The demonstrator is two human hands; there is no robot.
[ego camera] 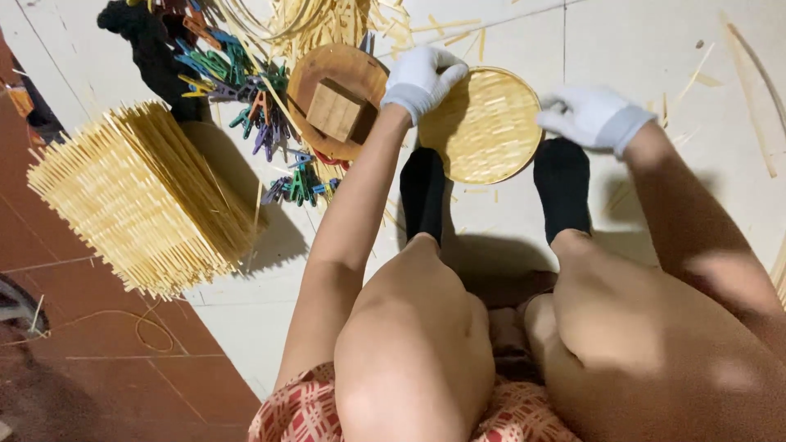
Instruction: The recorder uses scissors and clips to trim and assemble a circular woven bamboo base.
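A round woven bamboo tray (485, 127) stands on the white tiled floor between my two feet in black socks. My left hand (419, 78), in a white glove, grips the tray's upper left rim. My right hand (591, 116), also gloved, holds the tray's right edge with fingers curled on the rim. My knees and bare arms fill the lower part of the head view.
A round wooden mould (323, 78) with a wooden block (336, 110) on it lies left of the tray. Several coloured clothes pegs (246, 82) are scattered beside it. A stack of woven bamboo squares (135, 196) sits at left. Loose bamboo strips (327, 20) lie at the top.
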